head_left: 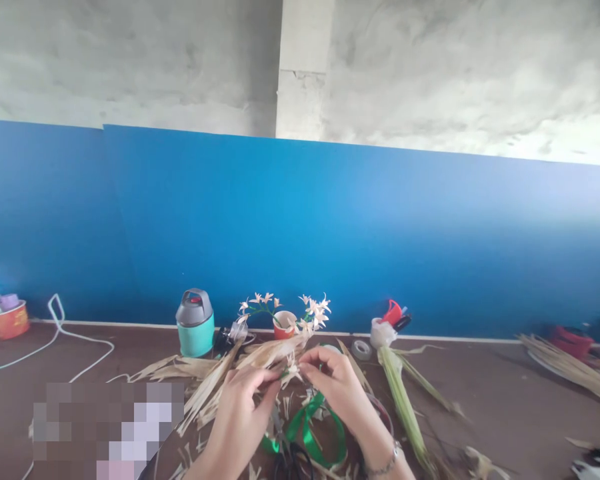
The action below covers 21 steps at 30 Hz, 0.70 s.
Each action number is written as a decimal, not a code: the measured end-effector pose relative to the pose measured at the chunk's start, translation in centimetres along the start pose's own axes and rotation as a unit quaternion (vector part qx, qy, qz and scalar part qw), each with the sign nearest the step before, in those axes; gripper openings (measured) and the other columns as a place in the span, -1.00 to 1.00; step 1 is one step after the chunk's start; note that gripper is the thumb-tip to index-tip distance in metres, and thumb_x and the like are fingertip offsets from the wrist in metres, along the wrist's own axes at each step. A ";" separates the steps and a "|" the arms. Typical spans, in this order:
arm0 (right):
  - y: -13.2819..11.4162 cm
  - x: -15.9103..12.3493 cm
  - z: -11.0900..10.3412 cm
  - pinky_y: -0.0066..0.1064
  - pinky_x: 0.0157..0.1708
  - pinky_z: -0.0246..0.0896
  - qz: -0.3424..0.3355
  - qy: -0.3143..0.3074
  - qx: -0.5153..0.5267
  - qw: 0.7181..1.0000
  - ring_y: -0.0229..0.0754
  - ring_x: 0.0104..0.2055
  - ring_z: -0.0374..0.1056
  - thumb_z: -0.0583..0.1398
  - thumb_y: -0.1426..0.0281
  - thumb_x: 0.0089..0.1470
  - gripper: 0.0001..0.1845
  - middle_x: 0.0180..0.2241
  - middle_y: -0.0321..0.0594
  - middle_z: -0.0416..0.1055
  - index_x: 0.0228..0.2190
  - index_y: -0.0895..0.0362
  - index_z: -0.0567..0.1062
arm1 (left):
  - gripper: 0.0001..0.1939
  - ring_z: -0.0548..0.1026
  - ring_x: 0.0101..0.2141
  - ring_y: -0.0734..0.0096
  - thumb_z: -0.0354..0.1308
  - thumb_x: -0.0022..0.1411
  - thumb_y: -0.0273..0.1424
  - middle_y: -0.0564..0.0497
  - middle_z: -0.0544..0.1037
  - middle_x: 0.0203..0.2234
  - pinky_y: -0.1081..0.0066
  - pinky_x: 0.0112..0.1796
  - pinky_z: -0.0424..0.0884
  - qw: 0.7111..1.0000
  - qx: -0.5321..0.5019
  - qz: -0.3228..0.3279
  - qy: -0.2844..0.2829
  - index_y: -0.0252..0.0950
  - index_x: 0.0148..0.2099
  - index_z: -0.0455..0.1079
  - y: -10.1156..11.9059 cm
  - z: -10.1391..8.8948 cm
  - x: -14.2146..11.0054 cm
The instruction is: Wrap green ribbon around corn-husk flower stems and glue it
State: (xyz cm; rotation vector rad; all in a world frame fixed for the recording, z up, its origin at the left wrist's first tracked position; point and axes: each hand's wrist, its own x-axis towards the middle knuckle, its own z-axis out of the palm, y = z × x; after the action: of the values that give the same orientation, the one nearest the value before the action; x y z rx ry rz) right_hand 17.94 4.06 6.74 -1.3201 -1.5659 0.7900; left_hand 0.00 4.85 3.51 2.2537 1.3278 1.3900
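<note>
A small cream husk flower (293, 369) is between my two hands over the table's middle. My left hand (245, 407) pinches it near its green base. My right hand (337, 387) has thumb and forefinger together at its petals. Below lies a loop of green ribbon (313, 433), beside dark-handled scissors (287, 453) that are partly hidden. Dried corn husks (215, 387) spread to the left and behind my hands. Past them, an orange-red cup (284, 325) stands between sprays of finished cream flowers (315, 311).
A teal and grey flask (195, 323) stands back left. To the right are a tape roll (362, 349), a fresh green husk bundle (403, 400) and a white holder (381, 333) with red-handled scissors. A white cable (87, 335) crosses the left. A blue partition (300, 233) closes the back.
</note>
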 end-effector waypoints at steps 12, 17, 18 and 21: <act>2.2 -1.4 -5.4 -0.40 -0.42 0.13 0.102 0.010 -0.360 0.927 -0.12 -0.40 0.38 0.08 0.46 -0.10 -0.82 -0.48 -0.22 0.49 -0.48 0.07 0.49 | -0.82 0.52 -0.43 0.28 0.01 0.17 -0.43 0.02 0.58 -0.49 0.31 -0.33 0.34 0.988 0.121 0.096 0.007 -0.21 -0.40 0.42 -0.4 0.3 -0.4; 6.1 -6.7 -6.2 -0.30 -0.39 0.09 0.167 -0.032 -0.501 0.848 0.12 -0.26 0.41 0.19 0.57 -0.34 -0.61 -0.34 -0.02 0.51 -0.34 0.08 0.49 | -0.83 0.50 -0.47 0.29 0.01 0.15 -0.48 0.04 0.55 -0.53 0.30 -0.35 0.30 0.987 0.125 0.101 -0.006 -0.22 -0.43 0.38 -0.4 0.9 -0.6; 7.0 -7.6 -5.9 -0.27 -0.36 0.10 0.171 -0.019 -0.523 0.835 0.15 -0.21 0.40 0.17 0.59 -0.32 -0.53 -0.30 0.03 0.50 -0.24 0.10 0.47 | -0.84 0.49 -0.47 0.30 0.01 0.15 -0.48 0.04 0.55 -0.54 0.30 -0.35 0.30 0.987 0.126 0.101 -0.007 -0.21 -0.43 0.38 -0.4 0.9 -0.7; 9.7 -9.3 -4.9 -0.22 -0.28 0.11 0.185 -0.005 -0.569 0.802 0.14 -0.19 0.40 0.12 0.67 -0.27 -0.44 -0.28 0.03 0.48 -0.14 0.10 0.42 | -0.85 0.49 -0.44 0.29 0.02 0.16 -0.48 0.04 0.54 -0.53 0.30 -0.34 0.28 0.987 0.127 0.100 0.000 -0.22 -0.42 0.37 -0.4 0.9 -0.7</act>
State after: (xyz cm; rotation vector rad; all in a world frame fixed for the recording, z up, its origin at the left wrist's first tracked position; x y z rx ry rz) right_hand 26.32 -3.26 -2.27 -2.5281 -1.8693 -0.0541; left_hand 0.35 4.84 2.34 2.6175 1.3787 1.3454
